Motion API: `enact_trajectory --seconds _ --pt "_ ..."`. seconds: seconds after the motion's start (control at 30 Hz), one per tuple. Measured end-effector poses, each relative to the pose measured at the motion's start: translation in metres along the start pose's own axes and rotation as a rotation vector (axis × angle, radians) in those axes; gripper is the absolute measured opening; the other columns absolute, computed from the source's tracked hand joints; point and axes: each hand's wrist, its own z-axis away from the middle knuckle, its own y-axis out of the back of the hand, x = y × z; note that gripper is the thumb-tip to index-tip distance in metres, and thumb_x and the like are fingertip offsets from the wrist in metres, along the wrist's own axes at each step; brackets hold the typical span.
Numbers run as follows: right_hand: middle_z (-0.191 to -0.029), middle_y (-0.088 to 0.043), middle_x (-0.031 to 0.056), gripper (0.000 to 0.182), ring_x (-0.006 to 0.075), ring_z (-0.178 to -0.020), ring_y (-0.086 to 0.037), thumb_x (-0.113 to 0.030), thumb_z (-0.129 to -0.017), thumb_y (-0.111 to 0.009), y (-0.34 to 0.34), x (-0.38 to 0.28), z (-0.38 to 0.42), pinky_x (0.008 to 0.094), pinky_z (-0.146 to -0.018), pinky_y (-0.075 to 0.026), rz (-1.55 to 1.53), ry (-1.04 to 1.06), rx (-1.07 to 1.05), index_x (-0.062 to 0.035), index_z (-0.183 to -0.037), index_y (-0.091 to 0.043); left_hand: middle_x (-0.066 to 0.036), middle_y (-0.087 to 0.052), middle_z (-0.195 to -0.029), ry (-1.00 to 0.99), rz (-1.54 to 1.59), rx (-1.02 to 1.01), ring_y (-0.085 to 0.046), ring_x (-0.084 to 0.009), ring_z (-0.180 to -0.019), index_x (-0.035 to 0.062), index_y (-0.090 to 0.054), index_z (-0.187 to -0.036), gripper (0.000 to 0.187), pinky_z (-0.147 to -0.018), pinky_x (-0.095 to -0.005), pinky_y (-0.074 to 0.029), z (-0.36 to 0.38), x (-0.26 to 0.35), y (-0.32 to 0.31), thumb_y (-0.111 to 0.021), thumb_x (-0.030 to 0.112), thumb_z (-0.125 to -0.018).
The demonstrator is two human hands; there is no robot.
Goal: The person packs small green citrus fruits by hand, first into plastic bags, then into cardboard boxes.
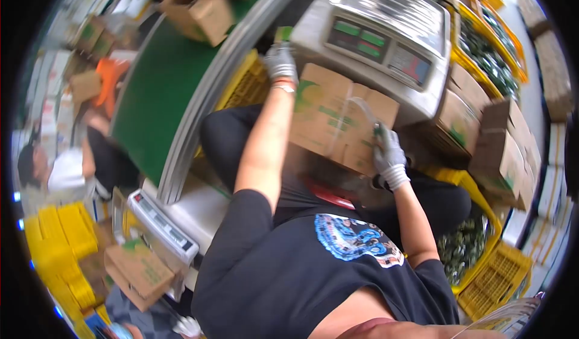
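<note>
A closed brown carton (325, 113) with green print sits in front of my body, below the scale. A whitish strip (363, 109) curves over its top. My right hand (391, 161), in a grey glove, is at the carton's right edge. Its fingers are closed round a small dark green object (378, 131), too blurred to name. My left hand (280, 63), also gloved, is beyond the carton's upper left corner, beside the conveyor rail. A small bright green thing (283, 34) shows at its fingertips; the fingers look closed, but blur hides the grip.
A digital scale (386, 34) with a metal pan stands ahead. A green conveyor belt (160, 92) runs on the left, bearing an open carton (196, 10). Yellow crates (485, 263) and cartons (503, 149) stand right. Another person (66, 167) is at far left, near a second scale (163, 224).
</note>
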Motion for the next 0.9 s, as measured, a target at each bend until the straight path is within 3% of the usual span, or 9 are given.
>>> enact_trajectory --seconds 0.03,0.13,0.27,0.33,0.4,0.53,0.6,0.73,0.9 --pt "-0.110 -0.052 0.0166 0.043 0.0392 -0.091 -0.058 -0.015 -0.083 -0.055 0.004 0.000 -0.001 0.0465 -0.070 -0.049 0.038 -0.003 -0.001 -0.0149 -0.125 -0.047 -0.017 -0.066 -0.085 0.188 0.310 -0.044 -0.062 -0.0312 -0.079 -0.0004 -0.066 -0.086 0.038 -0.075 -0.0428 -0.045 0.002 0.010 0.016 -0.049 0.034 -0.088" --pt "-0.105 -0.053 0.0147 0.040 0.0356 -0.083 -0.060 -0.018 -0.083 -0.055 0.013 0.004 0.005 0.0462 -0.065 -0.049 0.125 -0.049 -0.010 -0.0166 -0.123 -0.048 -0.021 -0.066 -0.086 -0.096 -0.383 0.100 -0.063 -0.0357 -0.087 0.0024 -0.068 -0.087 0.036 -0.076 -0.0437 -0.047 0.001 -0.032 0.039 -0.054 0.036 -0.085" --pt "-0.102 -0.053 0.0135 0.041 0.0329 -0.075 -0.061 -0.017 -0.083 -0.056 0.015 0.009 -0.003 0.0435 -0.061 -0.050 0.216 0.019 0.014 -0.0190 -0.124 -0.048 -0.020 -0.060 -0.112 0.059 -0.729 -0.325 -0.057 -0.0353 -0.106 0.0044 -0.058 -0.113 0.047 -0.088 -0.0441 -0.045 0.030 -0.023 0.055 -0.061 0.039 -0.081" --pt "-0.100 -0.053 0.0148 0.042 0.0335 -0.071 -0.060 -0.015 -0.082 -0.056 0.013 0.002 -0.008 0.0425 -0.060 -0.050 0.240 0.003 -0.018 -0.0186 -0.124 -0.049 -0.023 -0.055 -0.118 0.100 -0.803 -0.222 -0.055 -0.0382 -0.108 0.0090 -0.048 -0.123 0.054 -0.088 -0.0473 -0.045 0.044 -0.016 0.048 -0.063 0.037 -0.079" --pt "-0.100 -0.053 0.0145 0.043 0.0324 -0.070 -0.061 -0.016 -0.082 -0.056 0.010 -0.009 -0.007 0.0423 -0.058 -0.050 0.274 -0.023 -0.028 -0.0206 -0.125 -0.048 -0.021 -0.057 -0.109 -0.181 -0.643 -0.194 -0.057 -0.0383 -0.100 0.0077 -0.054 -0.113 0.046 -0.086 -0.0476 -0.045 0.068 -0.001 0.052 -0.065 0.035 -0.077" --pt "-0.101 -0.053 0.0147 0.044 0.0340 -0.069 -0.061 -0.017 -0.081 -0.055 0.005 -0.025 -0.007 0.0442 -0.058 -0.050 0.287 -0.123 -0.092 -0.0221 -0.125 -0.048 -0.017 -0.059 -0.098 -0.317 -0.608 -0.470 -0.057 -0.0360 -0.090 0.0076 -0.060 -0.092 0.038 -0.078 -0.0469 -0.045 0.173 0.037 0.043 -0.070 0.037 -0.070" --pt "-0.098 -0.054 0.0143 0.045 0.0325 -0.065 -0.061 -0.017 -0.079 -0.056 -0.003 -0.029 -0.002 0.0434 -0.053 -0.050 0.347 -0.089 -0.008 -0.0228 -0.123 -0.049 -0.016 -0.059 -0.095 -0.536 -0.676 -0.325 -0.056 -0.0342 -0.090 0.0091 -0.061 -0.092 0.042 -0.078 -0.0452 -0.045 0.214 0.026 0.040 -0.073 0.040 -0.066" --pt "-0.093 -0.055 0.0144 0.042 0.0276 -0.058 -0.062 -0.017 -0.079 -0.054 -0.018 -0.039 0.013 0.0421 -0.044 -0.049 0.449 -0.071 0.106 -0.0203 -0.121 -0.050 -0.017 -0.057 -0.106 -0.449 -0.744 -0.407 -0.054 -0.0344 -0.098 0.0075 -0.060 -0.101 0.045 -0.087 -0.0471 -0.042 0.224 0.018 0.027 -0.067 0.042 -0.074" --pt "-0.099 -0.055 0.0192 0.039 0.0376 -0.078 -0.062 -0.022 -0.084 -0.052 -0.018 -0.057 0.016 0.0477 -0.067 -0.051 0.073 -0.244 -0.028 -0.0142 -0.123 -0.049 -0.012 -0.058 -0.093 -0.407 -0.824 -0.420 -0.058 -0.0308 -0.090 0.0099 -0.062 -0.084 0.033 -0.078 -0.0422 -0.047 0.223 0.032 0.033 -0.076 0.035 -0.067"
